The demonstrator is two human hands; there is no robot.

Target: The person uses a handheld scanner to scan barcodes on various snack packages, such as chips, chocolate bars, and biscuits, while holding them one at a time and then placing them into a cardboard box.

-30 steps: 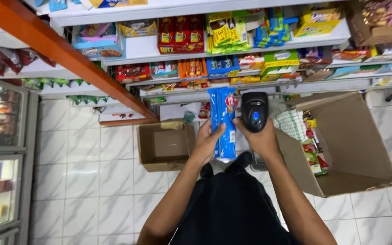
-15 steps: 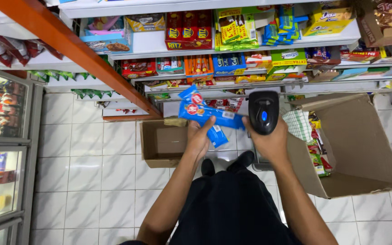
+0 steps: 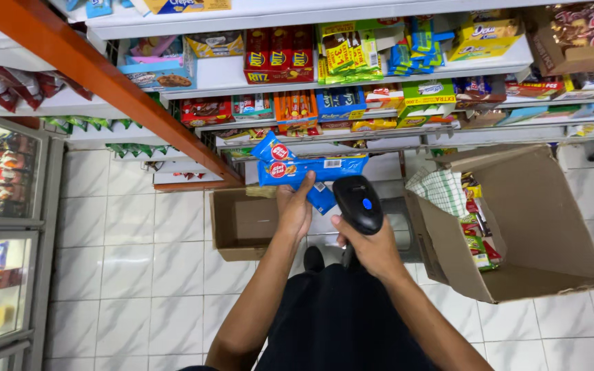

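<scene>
The left hand (image 3: 295, 209) holds 2 long blue snack packs (image 3: 311, 170) in front of the shelves (image 3: 311, 141), above the white tiled floor (image 3: 132, 227). The grip of this hand is closed on the packs from below, with the fingers (image 3: 305, 189) going up over the lower pack. The packs lie almost flat, 1 crossing the other at an angle. The right hand (image 3: 372, 247) is wrapped firmly around the handle of a black handheld scanner (image 3: 359, 204), and its head sits just beside the packs, pointing toward them.

The risk I see is in the left grip. The 2 packs are slippery film and only the middle is pinched, so the top pack can slide out and fall to the floor or into the small open carton (image 3: 242, 223) below. Also the packs overlap, so the scanner may read the wrong one, or the same one 2 times. The big cardboard box (image 3: 537, 227) stands close to the right elbow, and a wide arm move could knock its flap.
</scene>
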